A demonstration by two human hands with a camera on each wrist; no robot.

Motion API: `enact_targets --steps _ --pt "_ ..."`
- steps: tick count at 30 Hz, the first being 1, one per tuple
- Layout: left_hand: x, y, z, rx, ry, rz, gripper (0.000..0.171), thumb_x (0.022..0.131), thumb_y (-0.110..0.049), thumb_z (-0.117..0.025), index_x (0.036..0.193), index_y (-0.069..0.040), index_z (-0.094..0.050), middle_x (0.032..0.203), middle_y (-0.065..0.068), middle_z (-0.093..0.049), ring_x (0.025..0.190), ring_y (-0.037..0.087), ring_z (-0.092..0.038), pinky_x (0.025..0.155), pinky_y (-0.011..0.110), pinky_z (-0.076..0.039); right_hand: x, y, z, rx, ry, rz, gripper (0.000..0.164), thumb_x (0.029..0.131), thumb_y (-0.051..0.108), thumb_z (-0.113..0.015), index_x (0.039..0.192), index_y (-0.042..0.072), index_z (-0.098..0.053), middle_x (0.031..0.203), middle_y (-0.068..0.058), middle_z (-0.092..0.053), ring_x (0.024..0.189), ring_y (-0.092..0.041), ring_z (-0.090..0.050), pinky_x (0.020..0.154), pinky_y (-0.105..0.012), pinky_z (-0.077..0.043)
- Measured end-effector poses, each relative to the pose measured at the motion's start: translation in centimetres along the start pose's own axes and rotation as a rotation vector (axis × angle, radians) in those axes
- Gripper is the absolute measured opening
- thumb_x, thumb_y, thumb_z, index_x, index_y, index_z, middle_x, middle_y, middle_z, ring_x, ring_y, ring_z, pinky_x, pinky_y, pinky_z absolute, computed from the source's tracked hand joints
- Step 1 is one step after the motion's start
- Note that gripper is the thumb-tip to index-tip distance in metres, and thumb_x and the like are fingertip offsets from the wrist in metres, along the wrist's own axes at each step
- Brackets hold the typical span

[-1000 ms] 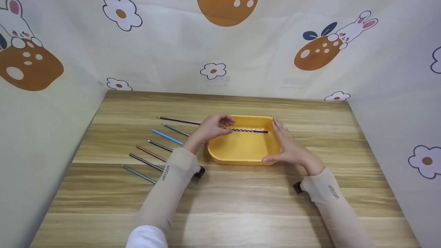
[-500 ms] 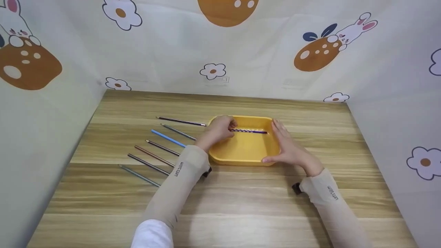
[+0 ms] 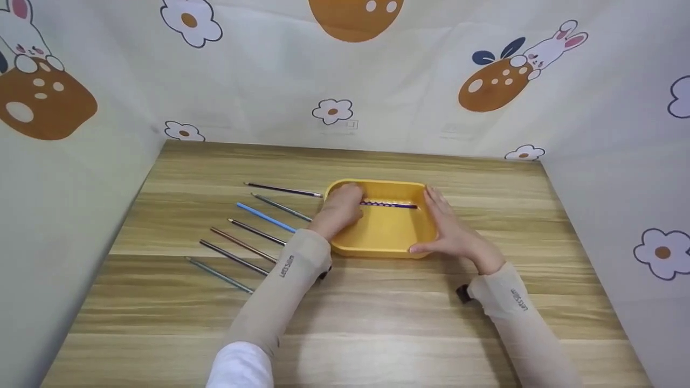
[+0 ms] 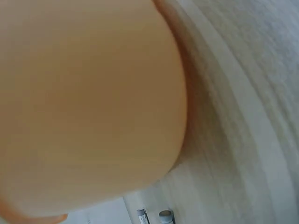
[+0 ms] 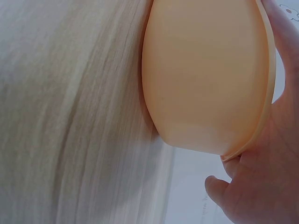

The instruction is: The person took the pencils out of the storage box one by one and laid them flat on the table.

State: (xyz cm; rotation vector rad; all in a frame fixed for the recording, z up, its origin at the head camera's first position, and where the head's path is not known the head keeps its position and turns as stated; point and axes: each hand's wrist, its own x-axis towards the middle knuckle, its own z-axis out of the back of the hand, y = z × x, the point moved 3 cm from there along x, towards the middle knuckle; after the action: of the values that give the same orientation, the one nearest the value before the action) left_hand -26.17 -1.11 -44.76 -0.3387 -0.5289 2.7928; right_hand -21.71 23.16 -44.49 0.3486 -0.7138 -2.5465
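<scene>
A yellow plastic box (image 3: 377, 252) stands on the wooden table, its outer wall filling much of both wrist views. Inside, along the back, lies a dark purple patterned pencil (image 3: 391, 205). My left hand (image 3: 340, 207) reaches over the box's left side, fingers curled at the pencil's left end. It seems to pinch the pencil, though the fingertips are hidden. My right hand (image 3: 453, 231) rests against the box's right side, fingers straight and spread, thumb on the front rim. Left of the box, several pencils lie fanned out, among them a blue one (image 3: 264, 215).
The table (image 3: 388, 318) is wood-grained. Patterned cloth walls (image 3: 269, 70) enclose it at the back and on both sides. My left forearm crosses over the near ends of several pencils (image 3: 232, 256).
My left hand has moved slightly right and down into the box, its fingers going from spread to curled at the pencil's end. The right hand and the box have barely moved.
</scene>
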Motion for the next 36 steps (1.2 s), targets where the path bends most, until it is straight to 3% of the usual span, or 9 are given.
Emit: enact_targets --steps 7,15,22,28,36 --pt "0.2 -0.1 -0.4 0.060 -0.008 -0.021 0.020 0.090 0.002 -0.059 0.106 -0.006 -0.069 0.108 0.009 -0.068 0.100 0.024 -0.062 0.092 0.038 -0.053 0.0 -0.1 0.1 -0.014 -0.002 -0.003 0.133 0.070 0.058 -0.083 0.159 0.003 -0.002 0.168 -0.011 0.009 0.156 -0.035 0.005 0.125 -0.056 -0.008" --pt "0.3 0.0 -0.8 -0.059 0.050 0.025 0.018 0.088 0.004 -0.056 0.086 -0.009 -0.068 0.086 0.004 -0.065 0.078 0.018 -0.055 0.066 0.027 -0.044 0.0 0.0 -0.1 0.010 0.001 -0.010 0.133 0.070 0.058 -0.083 0.159 0.004 -0.001 0.168 -0.011 0.010 0.155 -0.036 0.006 0.125 -0.057 -0.008" --pt "-0.1 0.1 -0.4 -0.213 0.103 0.000 0.011 0.089 -0.003 -0.066 0.096 -0.011 -0.070 0.092 0.003 -0.067 0.081 0.015 -0.057 0.067 0.023 -0.045 0.0 0.0 0.0 0.015 -0.001 -0.009 0.132 0.070 0.056 -0.084 0.159 0.004 -0.001 0.168 -0.011 0.010 0.155 -0.036 0.007 0.125 -0.057 -0.007" --pt "-0.4 -0.1 0.6 -0.352 0.127 -0.021 0.013 0.086 -0.001 -0.068 0.096 -0.010 -0.067 0.088 0.002 -0.063 0.074 0.014 -0.055 0.060 0.021 -0.044 0.1 0.0 0.1 0.016 -0.006 0.000 0.132 0.070 0.055 -0.084 0.159 0.002 -0.002 0.168 -0.014 0.008 0.155 -0.036 0.006 0.125 -0.056 -0.007" --pt "-1.4 0.3 2.1 -0.346 0.126 -0.097 0.013 0.084 0.002 -0.067 0.095 -0.007 -0.067 0.092 0.005 -0.067 0.083 0.014 -0.058 0.077 0.024 -0.049 0.1 0.0 0.1 0.016 -0.020 0.038 0.133 0.071 0.053 -0.085 0.158 -0.001 -0.001 0.168 -0.015 0.008 0.155 -0.038 0.006 0.125 -0.057 -0.007"
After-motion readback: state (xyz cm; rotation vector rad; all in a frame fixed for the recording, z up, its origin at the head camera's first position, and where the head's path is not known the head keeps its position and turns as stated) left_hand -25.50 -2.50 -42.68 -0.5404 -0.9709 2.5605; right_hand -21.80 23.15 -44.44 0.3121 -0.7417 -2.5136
